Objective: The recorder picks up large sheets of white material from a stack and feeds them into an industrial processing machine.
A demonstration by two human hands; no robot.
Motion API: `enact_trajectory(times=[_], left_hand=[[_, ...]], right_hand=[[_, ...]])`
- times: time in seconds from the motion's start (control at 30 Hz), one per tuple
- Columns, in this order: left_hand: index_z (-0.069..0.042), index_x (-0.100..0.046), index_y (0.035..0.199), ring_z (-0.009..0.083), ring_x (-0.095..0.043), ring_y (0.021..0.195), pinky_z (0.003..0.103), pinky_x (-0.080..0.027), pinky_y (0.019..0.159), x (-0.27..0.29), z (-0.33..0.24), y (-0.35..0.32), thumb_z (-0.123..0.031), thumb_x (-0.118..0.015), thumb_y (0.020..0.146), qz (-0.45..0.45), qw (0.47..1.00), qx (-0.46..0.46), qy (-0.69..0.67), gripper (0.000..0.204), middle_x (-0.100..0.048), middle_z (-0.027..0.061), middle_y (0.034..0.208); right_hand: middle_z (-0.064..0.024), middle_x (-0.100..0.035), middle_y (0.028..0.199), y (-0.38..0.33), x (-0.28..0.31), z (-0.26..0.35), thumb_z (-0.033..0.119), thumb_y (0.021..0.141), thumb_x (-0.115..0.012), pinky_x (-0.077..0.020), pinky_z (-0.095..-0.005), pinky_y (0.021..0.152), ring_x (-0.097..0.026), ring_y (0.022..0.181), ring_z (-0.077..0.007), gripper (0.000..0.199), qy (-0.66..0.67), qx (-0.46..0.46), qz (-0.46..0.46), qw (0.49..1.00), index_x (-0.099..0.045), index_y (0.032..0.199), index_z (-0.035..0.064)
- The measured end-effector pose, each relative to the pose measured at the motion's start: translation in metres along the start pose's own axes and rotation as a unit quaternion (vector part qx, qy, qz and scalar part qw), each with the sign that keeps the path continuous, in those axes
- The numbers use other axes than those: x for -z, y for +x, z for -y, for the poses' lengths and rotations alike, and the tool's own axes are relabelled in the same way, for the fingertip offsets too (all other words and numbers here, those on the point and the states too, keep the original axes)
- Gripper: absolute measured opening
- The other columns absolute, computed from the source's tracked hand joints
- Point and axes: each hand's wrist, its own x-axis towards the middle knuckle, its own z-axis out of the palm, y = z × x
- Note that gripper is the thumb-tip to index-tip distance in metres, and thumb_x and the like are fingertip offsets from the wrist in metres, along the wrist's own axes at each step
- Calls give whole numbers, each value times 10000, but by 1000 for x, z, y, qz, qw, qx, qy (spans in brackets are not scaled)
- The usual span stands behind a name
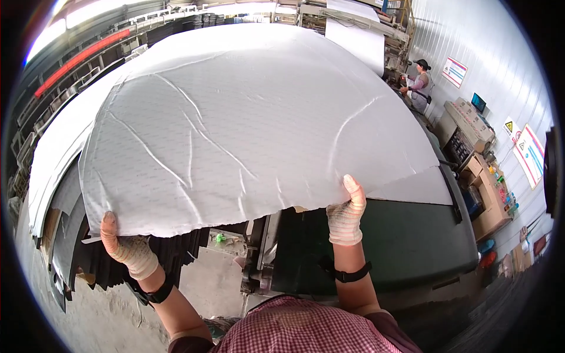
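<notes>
A large white sheet (247, 129), wrinkled and faintly patterned, stretches in front of me with its near edge uneven. My left hand (128, 247), in a light knitted glove, grips that edge at its left corner, thumb on top and fingers underneath. Farther right, my right hand (346, 220), gloved alike, pinches the same edge, its thumb on the upper face. The fingers of both hands are partly hidden. Beneath the sheet on the right lies another pale sheet (412, 187) on a dark green conveyor belt (376, 247).
Stacked dark sheets (73, 223) stand at the left under more white sheeting. Another person (420, 85) works at the far right beside a machine. A control console (471, 123) and cardboard boxes (488, 200) line the right wall. Concrete floor (215, 276) shows between stack and belt.
</notes>
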Motion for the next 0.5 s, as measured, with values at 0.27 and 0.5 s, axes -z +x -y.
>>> enact_trajectory(times=[0.27, 0.5], left_hand=[[34, -541, 1126, 268, -536, 1027, 394, -428, 907, -3, 1, 1, -297, -636, 746, -51, 998, -19, 28, 512, -558, 155, 1123], [47, -528, 1149, 293, -516, 1068, 401, -414, 944, 3, 3, 7, -288, -656, 730, -56, 997, -50, 28, 552, -537, 165, 1166]], right_hand=[[-49, -570, 968, 3, 4, -3, 223, 726, -651, -438, -333, 853, -544, 924, -176, 300, 11, -8, -5, 1000, -588, 951, 35], [-25, -588, 891, 4, 3, -3, 177, 735, -655, -458, -305, 809, -562, 858, -147, 166, 28, 7, -3, 1000, -613, 848, 63]])
